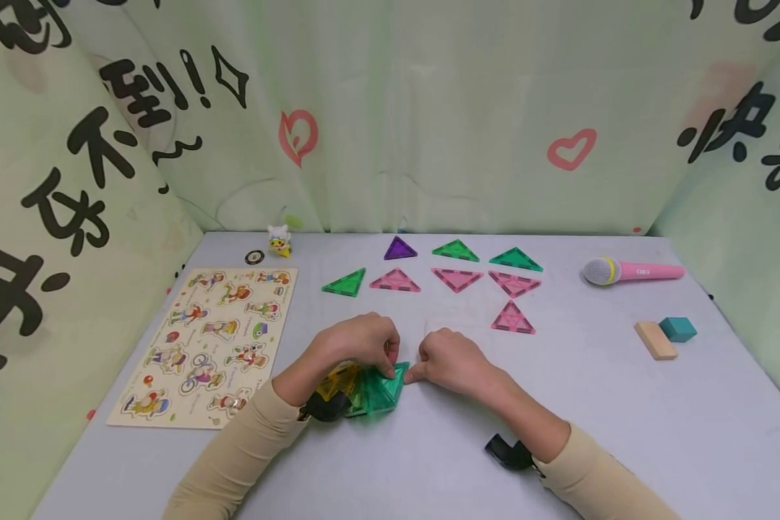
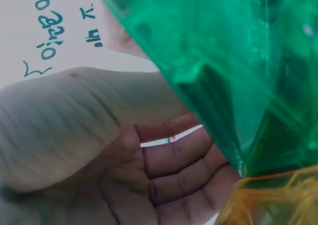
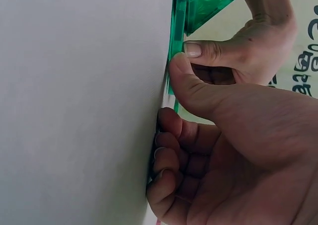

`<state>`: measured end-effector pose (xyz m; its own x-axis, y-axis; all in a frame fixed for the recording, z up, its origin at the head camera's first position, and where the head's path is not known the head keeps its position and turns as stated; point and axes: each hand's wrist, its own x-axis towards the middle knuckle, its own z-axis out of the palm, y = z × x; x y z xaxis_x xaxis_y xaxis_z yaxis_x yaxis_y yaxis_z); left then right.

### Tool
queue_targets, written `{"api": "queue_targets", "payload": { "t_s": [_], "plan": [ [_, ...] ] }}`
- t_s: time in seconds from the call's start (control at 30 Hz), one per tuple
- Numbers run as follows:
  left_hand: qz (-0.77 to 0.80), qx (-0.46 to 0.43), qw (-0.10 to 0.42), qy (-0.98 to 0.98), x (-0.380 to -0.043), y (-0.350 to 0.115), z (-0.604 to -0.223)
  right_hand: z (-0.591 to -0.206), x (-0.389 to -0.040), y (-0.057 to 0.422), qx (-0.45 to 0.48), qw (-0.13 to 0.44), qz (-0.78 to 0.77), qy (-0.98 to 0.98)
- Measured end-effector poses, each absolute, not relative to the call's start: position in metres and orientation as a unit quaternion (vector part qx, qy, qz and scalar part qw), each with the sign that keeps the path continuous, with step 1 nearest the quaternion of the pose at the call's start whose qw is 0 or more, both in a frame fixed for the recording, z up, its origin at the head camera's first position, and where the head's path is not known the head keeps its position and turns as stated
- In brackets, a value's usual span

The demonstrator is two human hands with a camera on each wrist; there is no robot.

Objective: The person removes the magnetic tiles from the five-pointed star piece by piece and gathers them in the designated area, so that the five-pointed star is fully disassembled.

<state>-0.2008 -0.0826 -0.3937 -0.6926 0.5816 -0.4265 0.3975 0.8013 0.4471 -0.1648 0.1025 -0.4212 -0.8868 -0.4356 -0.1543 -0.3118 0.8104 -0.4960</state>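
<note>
My left hand reaches over a cluster of see-through magnetic tiles and pinches a green tile at its right side. A yellow tile shows beside the wrist, partly hidden by it. Up close in the left wrist view, green tiles stand at angles to each other with an orange-yellow tile below. My right hand has its thumb at the green tile's edge. In the right wrist view, that thumb sits beside the left thumb on the green tile, while the other right fingers curl against the tabletop.
Purple, green and pink triangular tiles lie farther back. A picture board is at left, a small figurine behind it. At right are a pink microphone, wooden block and teal block.
</note>
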Motion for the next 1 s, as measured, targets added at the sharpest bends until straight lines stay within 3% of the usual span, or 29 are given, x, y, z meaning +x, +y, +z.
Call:
{"api": "queue_targets", "payload": {
  "t_s": [0.53, 0.87, 1.0],
  "plan": [
    [0.195, 0.269, 0.323, 0.886, -0.206, -0.087, -0.396, -0.423, -0.164, 0.102, -0.197, 0.12, -0.223, 0.947],
    [0.245, 0.279, 0.312, 0.874, -0.215, -0.09, -0.4, -0.42, -0.174, 0.111, -0.225, 0.228, -0.381, 0.867],
    [0.27, 0.281, 0.29, 0.874, -0.218, -0.088, -0.4, -0.42, -0.177, 0.114, -0.202, 0.236, -0.439, 0.843]
  ]
}}
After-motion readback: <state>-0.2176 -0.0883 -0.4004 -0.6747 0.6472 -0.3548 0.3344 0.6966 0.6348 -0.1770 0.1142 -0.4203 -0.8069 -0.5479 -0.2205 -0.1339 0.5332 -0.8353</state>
